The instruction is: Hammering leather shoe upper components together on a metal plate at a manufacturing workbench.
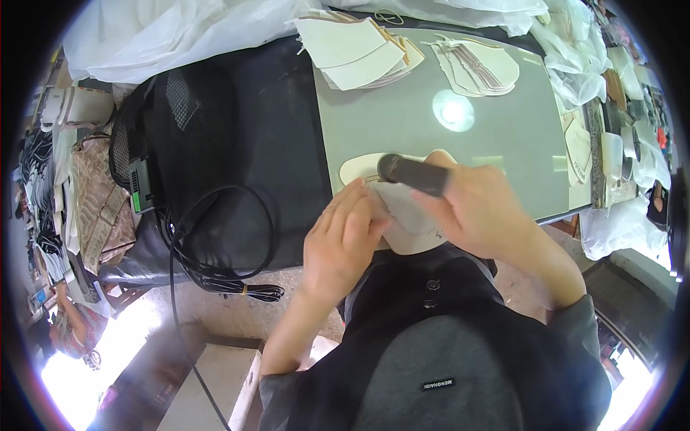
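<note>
A white, curved cut piece (408, 241), like a shoe upper, lies at the near edge of the grey-green board, partly overhanging it. A pencil-like mark shows near its lower right. My left hand (339, 241) is closed at its left side, fingers bent and fingertips pressed on the piece. My right hand (485, 205) grips a dark hammer-like tool (418, 174) with a rounded end. That end rests on or just over the piece, close to my left fingertips; I cannot tell whether it touches. My right fingers partly hide the piece's right side.
The grey-green board (388, 122) bears a fanned stack of white pieces (352, 54) and a smaller stack (478, 68) at its far side. Left are a black mesh item (187, 136), coiled black cable (269, 230) and patterned bag (104, 194). Plastic sheeting (187, 32) lies behind.
</note>
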A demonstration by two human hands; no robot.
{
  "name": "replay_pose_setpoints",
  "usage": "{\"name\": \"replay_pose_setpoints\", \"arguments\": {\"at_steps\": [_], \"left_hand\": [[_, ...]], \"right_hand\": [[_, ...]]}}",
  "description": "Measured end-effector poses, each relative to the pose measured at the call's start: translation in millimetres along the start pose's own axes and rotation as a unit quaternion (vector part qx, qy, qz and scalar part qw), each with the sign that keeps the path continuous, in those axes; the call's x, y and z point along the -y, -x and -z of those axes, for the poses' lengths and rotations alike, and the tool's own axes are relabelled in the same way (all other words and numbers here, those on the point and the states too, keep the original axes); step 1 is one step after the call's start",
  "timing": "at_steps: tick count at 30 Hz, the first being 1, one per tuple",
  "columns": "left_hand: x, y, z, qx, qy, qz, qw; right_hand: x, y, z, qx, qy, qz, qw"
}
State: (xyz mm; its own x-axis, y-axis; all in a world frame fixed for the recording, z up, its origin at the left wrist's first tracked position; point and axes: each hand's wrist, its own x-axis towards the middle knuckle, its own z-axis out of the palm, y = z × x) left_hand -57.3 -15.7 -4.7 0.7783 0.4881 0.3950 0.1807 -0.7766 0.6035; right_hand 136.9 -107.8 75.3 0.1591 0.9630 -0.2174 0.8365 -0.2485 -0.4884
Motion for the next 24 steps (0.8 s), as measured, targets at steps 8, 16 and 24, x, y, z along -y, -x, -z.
{"name": "replay_pose_setpoints", "arguments": {"at_steps": [8, 16, 24], "left_hand": [[20, -25, 6, 0.073, 0.078, -0.025, 0.994], [24, -45, 7, 0.14, 0.102, -0.016, 0.985], [9, -52, -4, 0.058, 0.012, -0.046, 0.997]], "right_hand": [[-15, 33, 9, -0.008, -0.001, -0.034, 0.999], [-41, 65, -7, -0.022, 0.003, -0.042, 0.999], [-52, 73, -22, -0.058, -0.053, -0.008, 0.997]]}}
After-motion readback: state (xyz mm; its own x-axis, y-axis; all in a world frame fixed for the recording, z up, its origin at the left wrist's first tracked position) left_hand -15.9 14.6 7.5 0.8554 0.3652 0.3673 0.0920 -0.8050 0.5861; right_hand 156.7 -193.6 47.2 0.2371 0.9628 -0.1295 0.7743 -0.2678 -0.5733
